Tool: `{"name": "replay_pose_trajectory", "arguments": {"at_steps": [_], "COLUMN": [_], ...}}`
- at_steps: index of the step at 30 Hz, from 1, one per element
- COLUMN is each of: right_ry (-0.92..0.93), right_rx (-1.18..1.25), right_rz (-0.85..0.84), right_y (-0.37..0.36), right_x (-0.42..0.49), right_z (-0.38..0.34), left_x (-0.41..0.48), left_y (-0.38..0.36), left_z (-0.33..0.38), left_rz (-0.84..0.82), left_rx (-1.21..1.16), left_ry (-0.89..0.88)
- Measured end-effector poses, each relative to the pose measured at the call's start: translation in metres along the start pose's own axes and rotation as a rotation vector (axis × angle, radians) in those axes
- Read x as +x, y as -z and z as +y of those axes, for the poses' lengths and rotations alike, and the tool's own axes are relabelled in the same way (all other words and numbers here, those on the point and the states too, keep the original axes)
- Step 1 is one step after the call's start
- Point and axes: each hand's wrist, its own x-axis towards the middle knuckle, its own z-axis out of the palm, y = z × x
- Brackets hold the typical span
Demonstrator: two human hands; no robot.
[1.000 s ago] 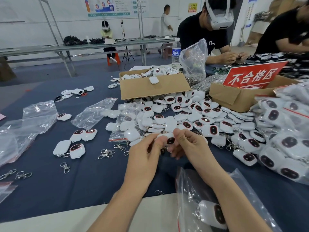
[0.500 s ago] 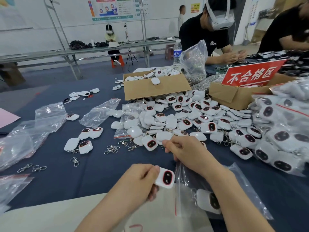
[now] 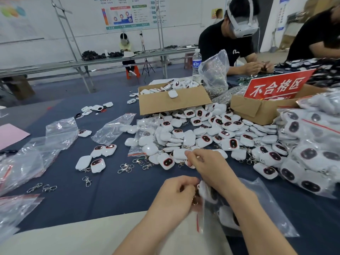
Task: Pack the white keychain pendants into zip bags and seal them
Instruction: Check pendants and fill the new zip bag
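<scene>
A heap of white keychain pendants [image 3: 204, 138] with dark oval faces covers the middle of the blue table. My right hand [image 3: 207, 166] reaches into the heap's near edge, and its fingertips pinch a white pendant [image 3: 180, 153] lying there. My left hand [image 3: 174, 197] is curled around another pendant [image 3: 203, 190] and holds it at the mouth of a clear zip bag [image 3: 266, 208] with a red seal strip. That bag lies under my right forearm, and a further pendant [image 3: 227, 216] shows inside it.
Filled bags [image 3: 312, 144] pile up on the right. A cardboard box of pendants [image 3: 173, 102] and a box with a red sign [image 3: 261, 109] stand behind the heap. Empty bags [image 3: 36, 153] and loose metal clasps [image 3: 126, 167] lie on the left. People work across the table.
My left hand has carried its pendant from the heap down to the bag's mouth and part way in. My right hand let go there and returned to the heap's edge.
</scene>
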Motion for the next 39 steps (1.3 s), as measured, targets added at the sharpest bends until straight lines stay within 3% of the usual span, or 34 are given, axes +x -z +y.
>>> {"name": "replay_pose_trajectory", "arguments": {"at_steps": [5, 10, 12, 16, 20, 23, 26, 32, 39], "right_ry": [-0.085, -0.105, -0.166, -0.28, -0.294, -0.283, -0.305, -0.303, -0.308], "right_rx": [0.142, -0.03, 0.049, 0.135, 0.09, 0.047, 0.111, 0.146, 0.163], "right_rz": [0.08, 0.096, 0.178, 0.339, 0.366, 0.335, 0.342, 0.389, 0.358], "right_y": [-0.003, -0.006, -0.006, -0.007, -0.012, -0.013, -0.009, -0.007, -0.006], "right_x": [0.002, 0.003, 0.003, 0.001, 0.003, 0.005, 0.005, 0.006, 0.009], "right_z": [0.001, 0.002, 0.0, -0.003, -0.01, -0.01, -0.007, -0.007, -0.007], "left_x": [-0.001, -0.004, -0.006, -0.007, -0.005, -0.001, -0.001, -0.002, 0.004], "left_y": [-0.004, -0.009, -0.009, -0.01, -0.021, -0.021, -0.014, -0.016, -0.028], "left_z": [-0.004, 0.007, 0.014, 0.023, 0.027, 0.023, 0.009, -0.014, -0.006], "left_rz": [0.066, 0.083, 0.079, 0.141, 0.112, 0.191, 0.285, 0.165, 0.112], "left_rx": [0.021, -0.344, -0.46, -0.546, -0.585, -0.502, -0.227, 0.201, 0.254], "left_ry": [-0.024, 0.022, 0.058, 0.079, 0.085, 0.04, -0.049, -0.134, -0.144]}}
